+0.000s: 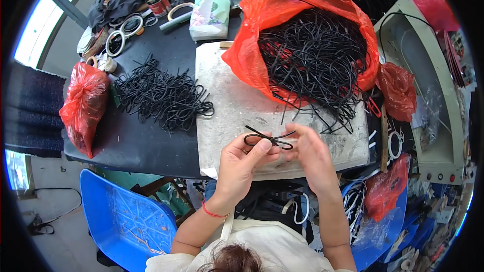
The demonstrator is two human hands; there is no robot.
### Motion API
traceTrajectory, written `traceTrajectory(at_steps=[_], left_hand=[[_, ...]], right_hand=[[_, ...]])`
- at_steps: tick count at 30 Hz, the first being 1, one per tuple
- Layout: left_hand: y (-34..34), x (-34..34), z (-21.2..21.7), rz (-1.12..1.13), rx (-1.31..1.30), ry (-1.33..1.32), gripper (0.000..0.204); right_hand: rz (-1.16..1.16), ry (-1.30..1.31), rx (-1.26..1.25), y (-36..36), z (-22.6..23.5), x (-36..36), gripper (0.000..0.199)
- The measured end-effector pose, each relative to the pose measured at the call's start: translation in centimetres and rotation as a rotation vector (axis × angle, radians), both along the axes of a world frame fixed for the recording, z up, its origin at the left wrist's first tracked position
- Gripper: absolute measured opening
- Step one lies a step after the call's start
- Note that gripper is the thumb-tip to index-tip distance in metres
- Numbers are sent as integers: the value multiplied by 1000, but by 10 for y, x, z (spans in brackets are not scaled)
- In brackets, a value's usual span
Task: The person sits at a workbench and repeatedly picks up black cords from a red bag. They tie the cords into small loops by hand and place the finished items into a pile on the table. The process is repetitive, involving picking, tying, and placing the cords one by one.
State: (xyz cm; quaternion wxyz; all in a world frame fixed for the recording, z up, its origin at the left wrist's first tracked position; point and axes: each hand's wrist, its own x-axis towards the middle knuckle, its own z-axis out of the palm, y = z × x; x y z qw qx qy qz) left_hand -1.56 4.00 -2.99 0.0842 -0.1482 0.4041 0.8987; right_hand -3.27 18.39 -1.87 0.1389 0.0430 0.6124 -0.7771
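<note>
A small bow of thin black cord (285,145) is pinched between the thumb and fingers of my left hand (247,153), above the pale board. Its two loops and loose ends stick out on either side of the thumb. Just right of the bow is my right hand (312,153), slightly blurred, its fingers apart and close to the bow's right loop and tail. Beyond my hands, a red plastic bag (242,68) lies open, filled with a tangle of cut black cords (312,50), some spilling onto the board. To the left lies a heap of looped black cord pieces (156,93).
A pale, stained board (222,136) lies on the dark table (166,156). A tied red bag (85,103) stands at the left edge. Tape rolls (116,43) and a tissue pack (210,15) sit at the back. A blue bin (116,211) stands below left.
</note>
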Motion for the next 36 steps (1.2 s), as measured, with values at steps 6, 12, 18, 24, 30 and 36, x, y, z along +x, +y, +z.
traceTrajectory(at_steps=[6,12,18,24,30,36], left_hand=[[1,9,-3,-76,-267,103,14],[0,11,-5,-119,-304,154,15],[-2,10,0,-127,-311,112,14],[-4,9,-3,-143,-290,94,16],[-4,8,0,-265,-236,98,21],[0,6,-3,-277,-283,142,21]], right_hand=[[31,39,90,4,3,6,9],[67,179,108,4,2,8,11],[133,180,61,7,0,9,13],[154,121,61,7,2,8,14],[67,137,139,4,-8,1,10],[-132,478,437,-4,-11,1,15]])
